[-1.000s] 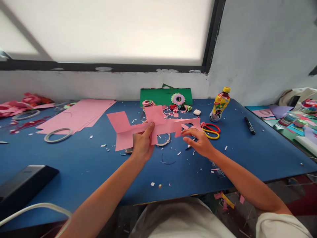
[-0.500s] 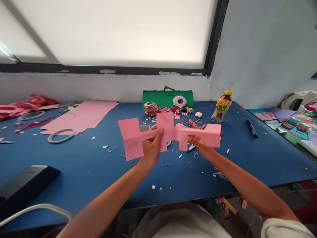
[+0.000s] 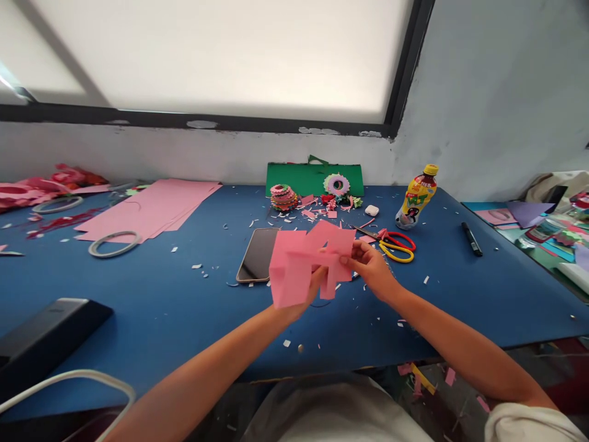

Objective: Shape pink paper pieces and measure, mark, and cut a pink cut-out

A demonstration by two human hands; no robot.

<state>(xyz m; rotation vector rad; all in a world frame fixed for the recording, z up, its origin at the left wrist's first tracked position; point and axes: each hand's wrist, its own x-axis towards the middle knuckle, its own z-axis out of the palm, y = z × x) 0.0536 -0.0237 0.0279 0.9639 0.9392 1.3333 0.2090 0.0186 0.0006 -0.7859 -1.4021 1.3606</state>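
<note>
Gently square pink paper cutout behind worktop's front edge, pinched in right hand; cannot tell left hand closure.

light: glowing window ahead | lower corners: dim | edges: stretched | pink paper: slightly blurred

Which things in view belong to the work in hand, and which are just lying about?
Part of the work:
folded pink paper, pinched by the right hand, left hand partly behind it;
probably the scissors and pink sheets.

Lying about, apparently:
phone;
drink bottle;
black pen;
small white case.
</note>
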